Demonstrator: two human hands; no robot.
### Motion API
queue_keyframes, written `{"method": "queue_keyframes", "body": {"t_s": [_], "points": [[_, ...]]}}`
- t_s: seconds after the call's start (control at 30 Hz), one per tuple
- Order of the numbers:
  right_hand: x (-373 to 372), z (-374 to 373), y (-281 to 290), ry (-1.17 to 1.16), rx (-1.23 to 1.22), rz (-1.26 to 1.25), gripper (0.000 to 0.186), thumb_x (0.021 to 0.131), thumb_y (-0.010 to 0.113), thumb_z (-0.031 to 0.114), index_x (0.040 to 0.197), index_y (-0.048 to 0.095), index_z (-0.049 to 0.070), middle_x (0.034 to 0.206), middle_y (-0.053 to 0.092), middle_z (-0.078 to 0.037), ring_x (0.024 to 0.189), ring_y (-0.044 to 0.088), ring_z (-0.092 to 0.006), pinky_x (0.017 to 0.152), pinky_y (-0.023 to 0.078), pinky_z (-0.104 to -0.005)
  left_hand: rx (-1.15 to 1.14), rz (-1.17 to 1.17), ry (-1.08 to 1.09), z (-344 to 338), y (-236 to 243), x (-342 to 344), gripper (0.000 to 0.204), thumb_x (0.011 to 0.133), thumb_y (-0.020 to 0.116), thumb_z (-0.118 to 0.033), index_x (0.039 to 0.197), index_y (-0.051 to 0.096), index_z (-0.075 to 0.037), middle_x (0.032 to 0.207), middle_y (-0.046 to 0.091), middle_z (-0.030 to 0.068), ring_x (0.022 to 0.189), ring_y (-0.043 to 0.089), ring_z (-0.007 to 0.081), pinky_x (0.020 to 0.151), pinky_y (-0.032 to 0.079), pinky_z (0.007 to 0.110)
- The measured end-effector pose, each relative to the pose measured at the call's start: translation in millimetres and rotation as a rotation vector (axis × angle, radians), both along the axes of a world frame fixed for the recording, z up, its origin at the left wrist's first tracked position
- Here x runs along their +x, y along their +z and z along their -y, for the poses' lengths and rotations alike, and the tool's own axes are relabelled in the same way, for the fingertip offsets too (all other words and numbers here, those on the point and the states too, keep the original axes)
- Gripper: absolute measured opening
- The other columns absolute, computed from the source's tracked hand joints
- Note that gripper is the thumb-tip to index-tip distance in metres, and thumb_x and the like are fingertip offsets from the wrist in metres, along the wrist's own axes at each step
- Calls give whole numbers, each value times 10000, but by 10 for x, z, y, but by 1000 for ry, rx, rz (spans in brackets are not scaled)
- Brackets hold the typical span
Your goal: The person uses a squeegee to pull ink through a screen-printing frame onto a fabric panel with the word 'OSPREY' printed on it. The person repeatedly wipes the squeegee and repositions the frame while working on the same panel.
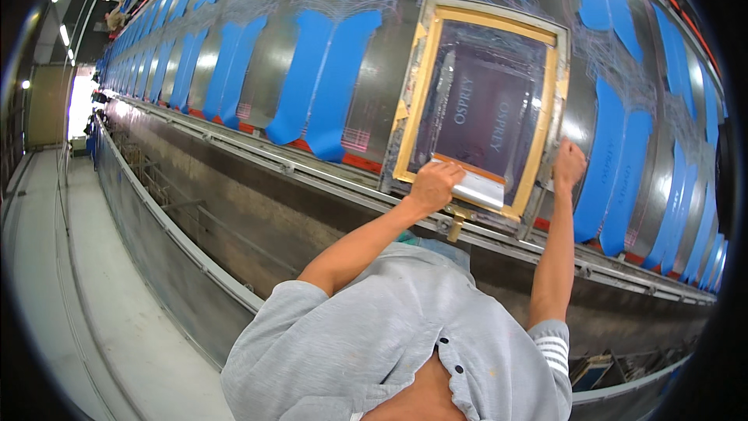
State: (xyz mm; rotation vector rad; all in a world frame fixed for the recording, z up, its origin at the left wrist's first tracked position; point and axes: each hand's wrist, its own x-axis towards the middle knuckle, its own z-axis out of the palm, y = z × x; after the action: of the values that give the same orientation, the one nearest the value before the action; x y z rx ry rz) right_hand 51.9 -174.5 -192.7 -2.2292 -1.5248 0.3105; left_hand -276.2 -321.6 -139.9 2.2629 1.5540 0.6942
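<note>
A screen printing frame [558, 70] lies flat on the long table, its inner edge lined with yellow tape. Inside it the dark purple mesh [487, 86] carries light lettering. My left hand [436, 185] is closed on the left end of a squeegee [479, 185] with a silver holder and an orange-brown strip. The squeegee rests across the near end of the mesh. At the frame's right side, my right hand [569, 164] is curled closed against the outer rim; what its fingers grip is hidden. A brass-coloured clamp [458, 222] sits at the frame's near edge.
Blue fabric pieces [323, 78] lie in rows along the dark table [257, 78], several of them right of the frame. A metal rail [312, 175] runs along the near table edge. Left of me stretches a pale walkway [35, 265] beside a low metal wall [156, 242].
</note>
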Motion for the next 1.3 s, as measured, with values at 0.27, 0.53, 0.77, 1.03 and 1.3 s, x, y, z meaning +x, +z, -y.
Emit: {"method": "queue_keyframes", "body": {"t_s": [0.27, 0.53, 0.77, 1.03, 1.3], "points": [[-306, 214, 852, 32, 187, -484, 428, 999, 644, 250, 688, 574, -35, 585, 450, -15, 583, 417, -92, 533, 334, -349, 77, 13, 59, 230, 301, -204, 337, 739, 642, 35, 1056, 718, -50, 1079, 746, 85, 1077, 711, 262, 915, 539, 391], [-877, 88, 996, 36, 230, -579, 423, 1003, 644, 205, 646, 514, 19, 602, 437, 31, 593, 383, -73, 516, 287, -326, 59, -26, 98, 191, 574, -651, 355, 708, 653, 27, 1047, 725, -47, 1083, 746, 88, 1082, 706, 263, 912, 536, 399], [-2150, 745, 866, -17, 118, -463, 350, 962, 659, 214, 708, 629, -26, 600, 540, -39, 575, 467, -132, 539, 366, -377, -63, -36, 30, 531, 837, -2232, 228, 734, 639, -21, 940, 725, -65, 1000, 754, 87, 1011, 721, 261, 862, 536, 401], [-54, 166, 523, 66, 36, -336, 372, 940, 608, 333, 833, 728, -2, 840, 694, -258, 776, 668, -457, 742, 512, -527, -152, -148, 107, 183, 1028, 210, 320, 749, 631, -8, 1027, 775, -76, 1070, 775, 110, 1014, 731, 309, 877, 553, 443], [3217, 524, 730, -57, -28, -158, 398, 928, 504, 309, 829, 745, 9, 895, 717, -266, 854, 691, -476, 827, 543, -555, -94, -134, -2, 443, 799, 3488, 378, 751, 617, 36, 1085, 751, -79, 1160, 755, 107, 1032, 718, 317, 856, 552, 424]]}}
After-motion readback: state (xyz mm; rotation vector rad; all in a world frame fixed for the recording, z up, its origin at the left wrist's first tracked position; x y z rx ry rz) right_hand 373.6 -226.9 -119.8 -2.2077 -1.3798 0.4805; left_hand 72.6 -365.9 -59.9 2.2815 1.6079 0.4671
